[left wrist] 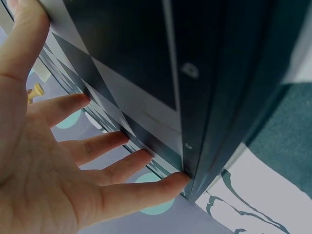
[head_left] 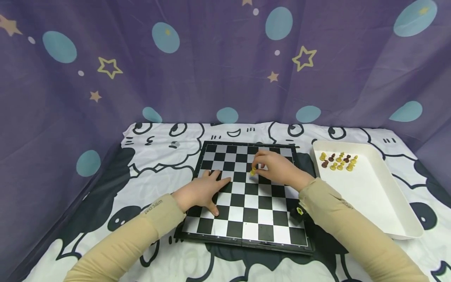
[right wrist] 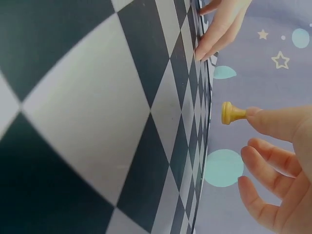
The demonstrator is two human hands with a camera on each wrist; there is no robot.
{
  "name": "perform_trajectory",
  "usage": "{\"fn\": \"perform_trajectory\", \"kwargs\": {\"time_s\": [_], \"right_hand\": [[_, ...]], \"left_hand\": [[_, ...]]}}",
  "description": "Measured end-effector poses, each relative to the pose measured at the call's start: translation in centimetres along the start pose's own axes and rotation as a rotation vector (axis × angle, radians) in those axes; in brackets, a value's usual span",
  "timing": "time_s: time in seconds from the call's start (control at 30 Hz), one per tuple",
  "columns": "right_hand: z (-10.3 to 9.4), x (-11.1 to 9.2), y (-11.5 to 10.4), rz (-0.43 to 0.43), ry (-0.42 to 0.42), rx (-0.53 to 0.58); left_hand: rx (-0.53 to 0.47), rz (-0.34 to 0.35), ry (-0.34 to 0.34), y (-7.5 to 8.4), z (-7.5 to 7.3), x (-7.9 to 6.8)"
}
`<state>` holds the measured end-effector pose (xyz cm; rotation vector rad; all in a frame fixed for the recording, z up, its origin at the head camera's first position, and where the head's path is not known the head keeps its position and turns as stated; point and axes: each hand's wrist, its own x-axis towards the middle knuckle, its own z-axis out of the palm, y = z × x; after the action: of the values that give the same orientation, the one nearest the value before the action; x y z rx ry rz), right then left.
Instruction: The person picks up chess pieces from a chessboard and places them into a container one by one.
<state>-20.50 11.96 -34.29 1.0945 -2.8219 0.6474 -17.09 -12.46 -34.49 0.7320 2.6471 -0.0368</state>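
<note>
A yellow chess piece (right wrist: pixel 234 113) is pinched by its top between the thumb and fingers of my right hand (head_left: pixel 273 166), base down, over the right half of the chessboard (head_left: pixel 244 214). In the right wrist view a gap shows between the piece's base and the board. My left hand (head_left: pixel 204 190) rests on the left side of the board with its fingers spread. The left wrist view shows those fingertips (left wrist: pixel 141 155) touching the squares and the black border.
To the right stands a white tray (head_left: pixel 370 199) with several yellow chess pieces (head_left: pixel 340 166) and a few dark red ones (head_left: pixel 325 163) at its far end. A cartoon-print cloth (head_left: pixel 158 145) covers the table. Behind hangs a purple curtain (head_left: pixel 218 70).
</note>
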Motion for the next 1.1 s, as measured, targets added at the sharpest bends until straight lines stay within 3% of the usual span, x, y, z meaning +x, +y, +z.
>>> {"fn": "perform_trajectory", "kwargs": {"time_s": [0.23,0.53,1.1], "right_hand": [[-0.1,-1.2,0.2,-0.011,0.035,0.012],[-0.3,-3.0,0.5,0.06,0.032,0.017],[-1.1,-6.1,2.0,0.003,0.138,-0.012]], "left_hand": [[0.002,0.002,0.002,0.0,0.1,0.0],[-0.008,0.002,0.007,0.0,0.1,0.0],[-0.002,-0.004,0.002,0.1,0.2,0.1]]}}
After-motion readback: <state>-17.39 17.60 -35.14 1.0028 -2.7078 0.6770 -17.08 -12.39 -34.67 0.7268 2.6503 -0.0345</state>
